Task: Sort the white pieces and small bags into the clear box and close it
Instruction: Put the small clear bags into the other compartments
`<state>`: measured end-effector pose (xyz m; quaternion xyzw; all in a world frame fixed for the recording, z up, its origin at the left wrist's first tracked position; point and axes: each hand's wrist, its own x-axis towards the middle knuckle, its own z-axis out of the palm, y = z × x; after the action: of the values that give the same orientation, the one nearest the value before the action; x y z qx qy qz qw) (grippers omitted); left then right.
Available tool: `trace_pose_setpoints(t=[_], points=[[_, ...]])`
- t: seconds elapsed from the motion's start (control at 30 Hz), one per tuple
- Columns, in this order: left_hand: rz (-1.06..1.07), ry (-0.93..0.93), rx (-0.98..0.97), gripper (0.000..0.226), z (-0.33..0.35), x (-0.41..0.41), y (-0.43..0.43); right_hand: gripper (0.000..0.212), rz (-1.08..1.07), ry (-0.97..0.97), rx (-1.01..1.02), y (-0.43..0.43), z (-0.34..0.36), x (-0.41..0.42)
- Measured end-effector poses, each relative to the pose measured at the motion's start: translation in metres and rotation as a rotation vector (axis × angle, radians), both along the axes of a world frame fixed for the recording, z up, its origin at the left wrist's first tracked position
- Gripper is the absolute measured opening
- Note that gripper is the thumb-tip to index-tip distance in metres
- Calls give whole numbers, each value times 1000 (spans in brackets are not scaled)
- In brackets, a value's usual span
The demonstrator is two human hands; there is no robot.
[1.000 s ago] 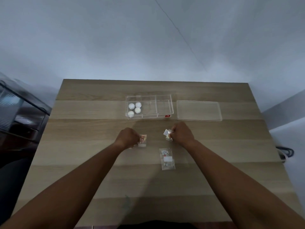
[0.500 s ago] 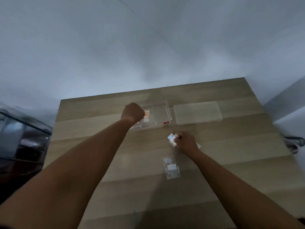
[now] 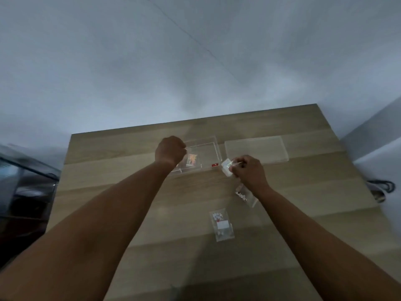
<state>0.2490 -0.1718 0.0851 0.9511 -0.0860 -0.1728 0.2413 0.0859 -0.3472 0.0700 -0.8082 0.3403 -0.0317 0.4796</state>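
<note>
The clear box [image 3: 213, 141] stands at the far middle of the wooden table [image 3: 130, 213], with its flat lid [image 3: 256, 153] lying to its right. My left hand [image 3: 170, 152] is curled over the box's left part and hides the white pieces. A small orange bag [image 3: 192, 158] hangs at its fingertips, inside the middle compartment. My right hand [image 3: 249, 170] pinches a small whitish bag [image 3: 227, 169] just off the box's front right corner. Two more small bags lie on the table, one [image 3: 245, 195] under my right wrist and one [image 3: 221, 224] nearer to me.
A dark glass-topped cabinet [image 3: 23, 192] stands off the table's left edge. A black cable [image 3: 382, 185] lies on the floor past the right edge. A pale wall rises behind the table.
My left hand brought the orange bag from the table to the box and lowered it into the middle compartment. My right hand lifted its bag toward the box's front right corner.
</note>
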Motion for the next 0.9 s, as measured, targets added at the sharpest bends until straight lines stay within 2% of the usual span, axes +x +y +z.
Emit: trace_pose_setpoints(t=[0.17, 0.3, 0.47, 0.63, 0.9], points=[[166, -121, -53, 32, 3, 0, 36, 12, 127, -39, 14, 16, 19, 50], [329, -62, -101, 48, -14, -7, 72, 17, 308, 10, -137, 41, 23, 91], [431, 61, -214, 34, -36, -17, 92, 20, 441, 105, -274, 67, 9, 124], [449, 101, -293, 27, -40, -16, 88, 17, 498, 187, -340, 71, -2, 130], [477, 114, -330, 26, -47, -13, 90, 25, 451, 122, -263, 66, -11, 132]])
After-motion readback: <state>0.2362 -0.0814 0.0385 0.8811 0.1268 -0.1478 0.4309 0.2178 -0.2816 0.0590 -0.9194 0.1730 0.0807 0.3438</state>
